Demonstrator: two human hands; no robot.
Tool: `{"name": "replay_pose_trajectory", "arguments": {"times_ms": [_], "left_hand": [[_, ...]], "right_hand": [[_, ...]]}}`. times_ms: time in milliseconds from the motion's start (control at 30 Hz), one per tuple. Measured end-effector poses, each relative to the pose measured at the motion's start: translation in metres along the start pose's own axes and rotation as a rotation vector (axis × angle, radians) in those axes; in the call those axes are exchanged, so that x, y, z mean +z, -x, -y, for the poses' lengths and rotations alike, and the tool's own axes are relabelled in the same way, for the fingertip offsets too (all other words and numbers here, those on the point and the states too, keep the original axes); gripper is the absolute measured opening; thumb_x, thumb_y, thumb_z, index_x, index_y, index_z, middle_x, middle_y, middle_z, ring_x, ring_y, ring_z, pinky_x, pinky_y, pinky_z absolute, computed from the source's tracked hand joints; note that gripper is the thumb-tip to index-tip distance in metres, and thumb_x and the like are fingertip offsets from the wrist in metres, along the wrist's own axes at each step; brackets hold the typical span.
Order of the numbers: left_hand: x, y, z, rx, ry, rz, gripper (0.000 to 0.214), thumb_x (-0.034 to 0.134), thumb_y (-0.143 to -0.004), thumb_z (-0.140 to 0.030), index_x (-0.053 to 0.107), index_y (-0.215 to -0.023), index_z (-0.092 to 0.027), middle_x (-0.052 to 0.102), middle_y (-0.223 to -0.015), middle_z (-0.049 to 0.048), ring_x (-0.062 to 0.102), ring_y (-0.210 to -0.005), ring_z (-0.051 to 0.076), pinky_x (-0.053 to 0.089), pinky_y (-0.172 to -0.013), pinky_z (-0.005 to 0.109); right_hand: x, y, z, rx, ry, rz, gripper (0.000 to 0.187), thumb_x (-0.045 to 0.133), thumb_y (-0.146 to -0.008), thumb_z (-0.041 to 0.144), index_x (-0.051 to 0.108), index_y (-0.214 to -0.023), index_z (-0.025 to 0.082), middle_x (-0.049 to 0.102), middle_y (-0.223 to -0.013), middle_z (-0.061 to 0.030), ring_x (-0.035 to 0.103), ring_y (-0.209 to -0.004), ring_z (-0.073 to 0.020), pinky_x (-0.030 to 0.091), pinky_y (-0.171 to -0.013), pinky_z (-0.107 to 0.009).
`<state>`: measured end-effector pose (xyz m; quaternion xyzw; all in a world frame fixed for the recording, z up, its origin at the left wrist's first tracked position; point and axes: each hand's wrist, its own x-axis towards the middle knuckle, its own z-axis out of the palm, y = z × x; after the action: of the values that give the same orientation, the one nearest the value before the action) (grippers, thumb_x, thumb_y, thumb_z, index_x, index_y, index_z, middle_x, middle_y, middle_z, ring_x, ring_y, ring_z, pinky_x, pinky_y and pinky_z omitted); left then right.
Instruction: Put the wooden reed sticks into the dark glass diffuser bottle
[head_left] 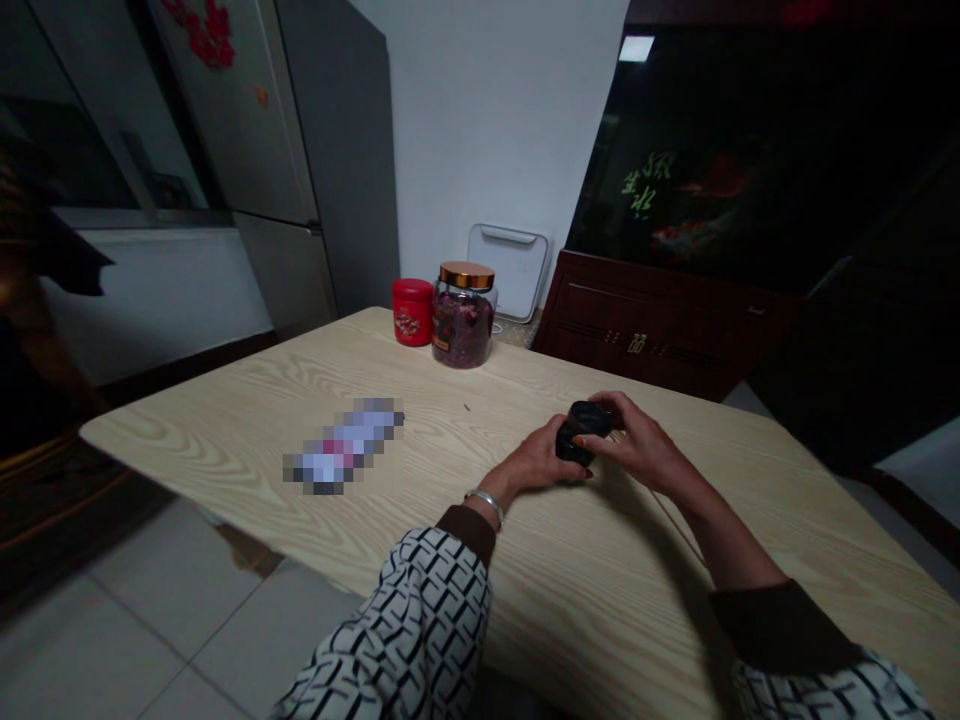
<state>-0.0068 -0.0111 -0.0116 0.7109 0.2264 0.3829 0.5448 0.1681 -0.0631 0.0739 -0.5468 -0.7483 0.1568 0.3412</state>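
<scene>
Over the right half of the wooden table (480, 545), both hands are closed around a small black round container (576, 445). My left hand (534, 458) grips its lower side, with fingers wrapped about it. My right hand (634, 440) holds the upper rim, which looks like a ring or lid; whether that part is separate I cannot tell. A few thin pale sticks or strands show beside the right fingers. From behind the right wrist a thin light line (679, 525) runs down toward the table; its kind is unclear.
A glass jar (461, 330) of dark red dried material with a copper-coloured lid stands near the far edge, beside a red canister (412, 312). A pixelated flat item (345, 447) lies at left. Behind are a white panel-like appliance (510, 270), a refrigerator (341, 150) and a dark cabinet (645, 320).
</scene>
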Motion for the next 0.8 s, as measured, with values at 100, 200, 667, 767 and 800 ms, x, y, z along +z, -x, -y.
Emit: {"name": "replay_pose_trajectory", "arguments": {"times_ms": [100, 200, 667, 767, 800], "left_hand": [[0.000, 0.000, 0.001, -0.007, -0.004, 0.005, 0.078, 0.086, -0.060, -0.028, 0.051, -0.128, -0.016, 0.063, -0.113, 0.0106, 0.059, -0.098, 0.022, 0.048, -0.084, 0.035], [0.001, 0.000, 0.000, -0.004, 0.011, 0.000, 0.079, 0.087, -0.060, -0.028, 0.051, -0.129, -0.017, 0.063, -0.117, 0.0117, 0.059, -0.101, 0.023, 0.048, -0.085, 0.036], [-0.001, 0.001, -0.006, 0.002, -0.014, -0.001, 0.078, 0.086, -0.062, -0.030, 0.051, -0.130, -0.016, 0.063, -0.114, 0.0102, 0.058, -0.102, 0.024, 0.047, -0.088, 0.037], [0.000, 0.002, -0.006, -0.005, 0.000, 0.010, 0.075, 0.084, -0.063, -0.028, 0.051, -0.129, -0.015, 0.063, -0.113, 0.0105, 0.058, -0.099, 0.022, 0.047, -0.083, 0.034], [0.000, 0.002, -0.005, -0.002, -0.003, 0.008, 0.075, 0.084, -0.063, -0.028, 0.051, -0.129, -0.015, 0.063, -0.113, 0.0105, 0.058, -0.098, 0.022, 0.047, -0.083, 0.034]], "right_hand": [[0.004, 0.002, 0.001, 0.048, 0.098, -0.038, 0.066, 0.076, -0.074, 0.052, 0.050, -0.128, 0.024, 0.059, -0.126, -0.0132, 0.060, -0.114, -0.0318, 0.048, -0.099, -0.053], [0.005, 0.007, 0.002, 0.053, -0.003, -0.020, 0.094, 0.078, -0.070, 0.053, 0.032, -0.147, 0.026, 0.043, -0.148, -0.0176, 0.047, -0.134, -0.0345, 0.042, -0.107, -0.055], [-0.005, 0.023, 0.006, 0.100, 0.002, -0.156, 0.063, 0.052, -0.092, 0.057, 0.039, -0.145, 0.026, 0.054, -0.141, -0.0159, 0.057, -0.124, -0.0313, 0.049, -0.098, -0.050], [-0.001, 0.020, 0.008, -0.025, -0.019, -0.029, 0.064, 0.057, -0.091, 0.049, 0.036, -0.148, 0.029, 0.045, -0.151, -0.0127, 0.047, -0.136, -0.0301, 0.044, -0.107, -0.050], [0.000, 0.019, 0.009, -0.053, 0.003, -0.021, 0.059, 0.057, -0.091, 0.047, 0.042, -0.144, 0.028, 0.050, -0.147, -0.0122, 0.050, -0.134, -0.0298, 0.043, -0.107, -0.050]]}}
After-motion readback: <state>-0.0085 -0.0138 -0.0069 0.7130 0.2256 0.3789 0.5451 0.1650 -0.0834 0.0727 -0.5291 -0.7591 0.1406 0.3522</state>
